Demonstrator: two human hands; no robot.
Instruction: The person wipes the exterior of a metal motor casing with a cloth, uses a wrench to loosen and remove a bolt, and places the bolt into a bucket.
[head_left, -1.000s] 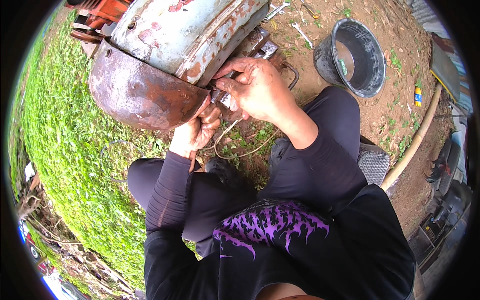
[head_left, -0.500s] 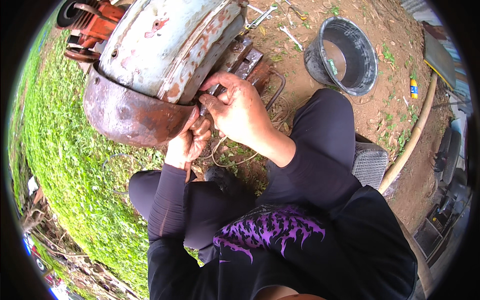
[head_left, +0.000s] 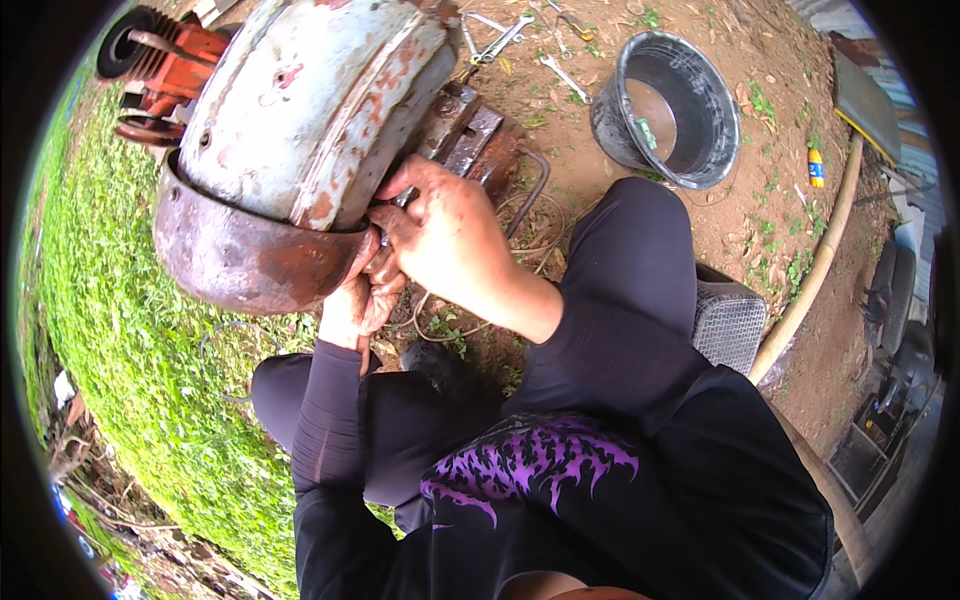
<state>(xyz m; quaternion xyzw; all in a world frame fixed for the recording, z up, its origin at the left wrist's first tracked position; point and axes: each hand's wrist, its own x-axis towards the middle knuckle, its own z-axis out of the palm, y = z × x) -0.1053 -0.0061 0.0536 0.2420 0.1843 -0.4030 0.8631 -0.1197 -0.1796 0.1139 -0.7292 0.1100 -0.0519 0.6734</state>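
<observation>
A large rusty cylindrical machine body, grey with peeling paint (head_left: pixel 300 110), fills the upper left and looks like an electric motor. A brown, rusted rounded end cover (head_left: pixel 250 250) sits on its near end. My left hand (head_left: pixel 362 298) is at the cover's right rim, its fingers curled and partly hidden behind the right hand and the rim. Above it, my right hand (head_left: pixel 445 225) pinches a small dark metal piece (head_left: pixel 403 197) beside the machine's lower side. Most of that piece is hidden by the fingers, so its kind cannot be made out.
A black bucket (head_left: pixel 675 110) with murky liquid stands at the right. Several wrenches (head_left: pixel 505 38) lie on the dirt beyond the machine. An orange machine part (head_left: pixel 180 70) is at the far left. A bamboo pole (head_left: pixel 815 270) and a yellow bottle (head_left: pixel 816 168) are further right.
The view has shifted slightly, so the machine sits a little further left and lower. Both hands stay at the same spot by the cover's rim, with small finger movements.
</observation>
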